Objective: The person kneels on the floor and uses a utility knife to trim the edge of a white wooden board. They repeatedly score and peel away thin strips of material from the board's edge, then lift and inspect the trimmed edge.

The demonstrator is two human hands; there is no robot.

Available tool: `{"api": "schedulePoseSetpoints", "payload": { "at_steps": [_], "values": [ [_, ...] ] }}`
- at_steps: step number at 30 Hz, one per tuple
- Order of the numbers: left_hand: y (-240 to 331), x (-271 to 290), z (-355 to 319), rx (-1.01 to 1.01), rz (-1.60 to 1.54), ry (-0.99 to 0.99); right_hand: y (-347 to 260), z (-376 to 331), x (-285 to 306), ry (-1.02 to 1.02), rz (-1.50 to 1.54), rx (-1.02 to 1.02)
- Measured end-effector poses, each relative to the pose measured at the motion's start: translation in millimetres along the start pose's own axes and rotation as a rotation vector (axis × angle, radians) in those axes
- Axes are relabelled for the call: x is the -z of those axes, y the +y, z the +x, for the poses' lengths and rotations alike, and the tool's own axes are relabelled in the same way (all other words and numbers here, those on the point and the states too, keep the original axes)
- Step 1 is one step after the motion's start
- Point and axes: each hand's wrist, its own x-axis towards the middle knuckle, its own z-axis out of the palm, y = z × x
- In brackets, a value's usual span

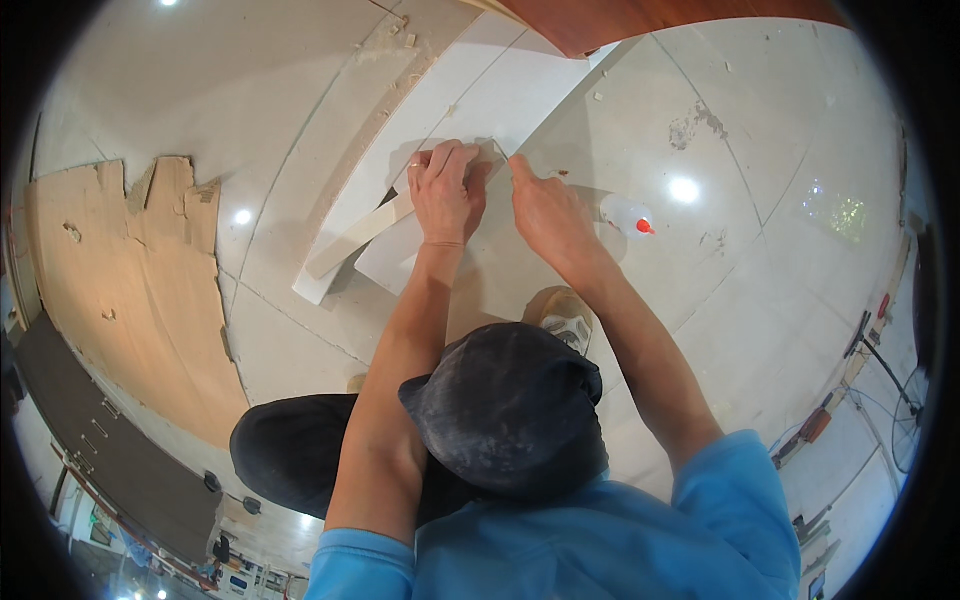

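Note:
A long white board [400, 158] lies slanted on the tiled floor, with a narrow pale strip [362, 238] laid across it. My left hand [442, 195] is closed over the strip near its far end, fingers bent and pressing down. Just to the right, my right hand [553, 218] is closed round a thin tool [500, 148]. Its slim tip meets the strip's end by the board's edge, while its handle is hidden in my fist, so its kind does not show. A second white piece [388, 262] lies under the strip, beside my left wrist.
A whitish bottle with a red cap [645, 226] lies to the right of my right hand. Torn cardboard [140, 290] covers the floor at the left. A reddish-brown panel [650, 22] overhangs the board's far end. Small scraps [408, 40] and cables [885, 370] lie about.

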Motion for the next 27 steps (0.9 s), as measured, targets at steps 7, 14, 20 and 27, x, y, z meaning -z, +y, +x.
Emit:
{"api": "schedulePoseSetpoints", "payload": {
  "at_steps": [7,14,20,27],
  "values": [
    [-2.7,-1.9,-0.3,0.012,0.0,-0.003,3.0,-9.7,-0.6,-0.037,-0.015,-0.036],
    [-2.0,-1.9,-1.0,0.006,0.012,0.009,6.7,-15.0,-5.1,-0.024,0.053,-0.01],
    [-2.1,0.1,-0.7,-0.004,0.026,-0.027,9.6,-16.7,-6.5,-0.015,0.028,-0.02],
    [-2.2,1.7,-0.3,-0.024,0.02,-0.021,9.9,-24.5,-4.9,-0.063,0.042,-0.059]
  ]
}}
